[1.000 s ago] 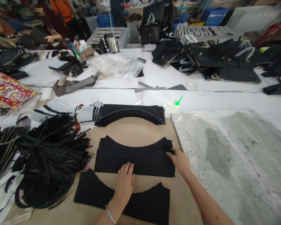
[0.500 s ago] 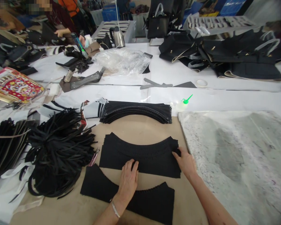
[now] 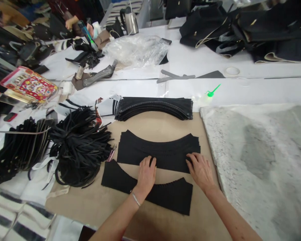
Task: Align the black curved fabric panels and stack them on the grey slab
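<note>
A: Change since half a second ago?

B: Right hand [image 3: 201, 169] was at the right edge of the middle black stack [image 3: 170, 154]; now lower, fingertips near its lower right corner. Left hand [image 3: 146, 170] unchanged, at the lower edge. View tilted down: striped pieces [image 3: 30, 221] now in frame, lower left.

A: Grip?

B: Left: fingers bent, tips on the edge, thumb hidden. Right: thumb and forefinger slightly apart, against the material. Cannot tell whether either pinches it.

A: Location of the stack?

B: On the tan board [image 3: 155, 125], between the far curved stack [image 3: 154, 104] and the near black panel [image 3: 172, 198], apart from both.

A: Obstructions, surroundings?

B: Left hand and wrist, with a bracelet [image 3: 135, 199], cross the near panel and hide part of it. Strip bundle [image 3: 77, 147] to the left, pink tool [image 3: 111, 153] between it and the middle stack. Grey-white slab [image 3: 261, 150] to the right. Farther off: green-nozzled bottle [image 3: 210, 94], tape ring [image 3: 232, 73], crumpled clear plastic [image 3: 137, 50], kettle [image 3: 131, 22]. Co-worker's hand [image 3: 71, 22], upper left, blurred.
</note>
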Motion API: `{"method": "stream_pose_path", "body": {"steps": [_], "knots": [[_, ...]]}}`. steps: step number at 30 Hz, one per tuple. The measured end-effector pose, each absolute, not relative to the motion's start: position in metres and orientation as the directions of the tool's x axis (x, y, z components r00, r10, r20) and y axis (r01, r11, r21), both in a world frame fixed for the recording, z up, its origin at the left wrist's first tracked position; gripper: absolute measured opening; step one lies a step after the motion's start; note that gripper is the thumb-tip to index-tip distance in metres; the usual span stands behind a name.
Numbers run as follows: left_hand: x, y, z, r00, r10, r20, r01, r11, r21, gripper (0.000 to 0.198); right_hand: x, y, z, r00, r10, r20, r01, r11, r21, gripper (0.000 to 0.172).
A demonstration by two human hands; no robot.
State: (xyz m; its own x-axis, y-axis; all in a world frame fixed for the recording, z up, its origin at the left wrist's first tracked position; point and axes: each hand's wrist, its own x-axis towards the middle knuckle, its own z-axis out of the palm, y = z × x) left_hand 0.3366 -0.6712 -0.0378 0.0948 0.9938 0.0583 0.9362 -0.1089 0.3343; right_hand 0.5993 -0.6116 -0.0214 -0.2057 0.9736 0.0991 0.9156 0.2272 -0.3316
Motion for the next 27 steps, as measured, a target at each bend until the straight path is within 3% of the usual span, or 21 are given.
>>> {"method": "stream_pose_path", "body": {"steps": [7, 12, 15, 17, 19, 27], "knots": [[0.357, -0.688, -0.018, 0.02, 0.995, 0.1, 0.9, -0.061, 0.431, 0.03, 0.604, -0.652, -0.013, -0.06, 0.995, 0.082, 0.882, 0.091, -0.463, 0.027], [0.415, -0.744, -0.011, 0.254, 0.956, -0.147, 0.864, -0.156, 0.478, 0.019, 0.607, -0.721, -0.013, 0.053, 0.998, 0.038, 0.805, -0.02, -0.593, 0.027], [0.439, -0.763, -0.017, 0.231, 0.951, -0.207, 0.91, -0.136, 0.392, 0.036, 0.606, -0.758, -0.016, 0.123, 0.99, -0.069, 0.709, -0.137, -0.692, 0.028], [0.445, -0.764, -0.02, 0.217, 0.945, -0.243, 0.925, -0.119, 0.362, 0.032, 0.606, -0.774, -0.018, 0.147, 0.977, -0.155, 0.641, -0.213, -0.738, 0.029], [0.445, -0.757, -0.021, 0.222, 0.929, -0.295, 0.925, -0.105, 0.366, 0.024, 0.605, -0.783, -0.018, 0.16, 0.966, -0.203, 0.604, -0.258, -0.754, 0.03], [0.434, -0.742, -0.01, 0.135, 0.923, -0.36, 0.895, 0.043, 0.444, 0.022, 0.599, -0.785, -0.009, 0.233, 0.934, -0.272, 0.465, -0.353, -0.812, 0.032]]}}
